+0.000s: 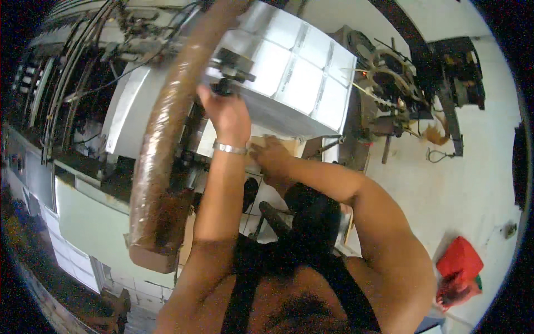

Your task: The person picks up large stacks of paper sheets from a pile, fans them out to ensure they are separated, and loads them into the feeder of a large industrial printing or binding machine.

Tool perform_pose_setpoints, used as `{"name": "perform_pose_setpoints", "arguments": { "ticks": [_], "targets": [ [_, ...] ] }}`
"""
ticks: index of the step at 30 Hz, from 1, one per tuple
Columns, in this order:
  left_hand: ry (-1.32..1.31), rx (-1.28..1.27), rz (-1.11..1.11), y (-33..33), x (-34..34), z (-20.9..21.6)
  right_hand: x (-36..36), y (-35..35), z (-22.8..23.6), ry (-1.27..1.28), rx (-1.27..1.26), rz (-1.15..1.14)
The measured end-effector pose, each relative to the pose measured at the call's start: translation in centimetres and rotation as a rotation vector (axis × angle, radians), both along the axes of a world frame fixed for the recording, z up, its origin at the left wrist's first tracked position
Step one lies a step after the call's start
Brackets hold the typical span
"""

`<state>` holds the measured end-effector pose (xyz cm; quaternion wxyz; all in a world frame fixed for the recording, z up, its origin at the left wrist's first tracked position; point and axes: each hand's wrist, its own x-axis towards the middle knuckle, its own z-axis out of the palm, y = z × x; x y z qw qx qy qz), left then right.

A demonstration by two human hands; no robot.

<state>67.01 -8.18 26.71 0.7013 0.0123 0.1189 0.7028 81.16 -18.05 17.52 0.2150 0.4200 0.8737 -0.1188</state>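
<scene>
Black fitting (230,65) at left hand (229,117), tan board (292,146) under right hand (271,155) (whether either grips, cannot tell)

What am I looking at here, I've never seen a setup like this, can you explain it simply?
There's no robot: this one picture comes from a wide, edge-bending camera on a person's head, looking down at their own bare hands. The left hand, with a silvery band at the wrist, is up at a dark metal fitting. The right hand is lower, by a tan piece. Whether either hand grips anything is hard to tell. Ahead lies a white surface marked in panels. A shiny brown roll slants past on the left, with machinery beyond.
</scene>
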Motion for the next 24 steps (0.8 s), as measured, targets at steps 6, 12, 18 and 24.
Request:
{"name": "perform_pose_setpoints", "arguments": {
  "ticks": [6, 12, 18, 24],
  "targets": [
    [0.047, -0.109, -0.137, -1.6, 3.8, 0.7, 12.5, -5.9, 0.5, -0.175, -0.136, -0.544],
    [0.013, 0.019, -0.152, -0.9, 3.7, 0.4, 26.8, -11.3, -2.8, 1.138, -0.068, -1.871],
    [0.069, -0.076, -0.159, -0.9, 3.9, 2.4, 28.2, 1.5, 2.5, 2.046, -0.094, -1.676],
    [0.086, -0.012, -0.171, -0.9, 4.4, 2.8, 25.1, 6.9, 2.1, 2.223, -0.244, -1.531]
  ]
}}
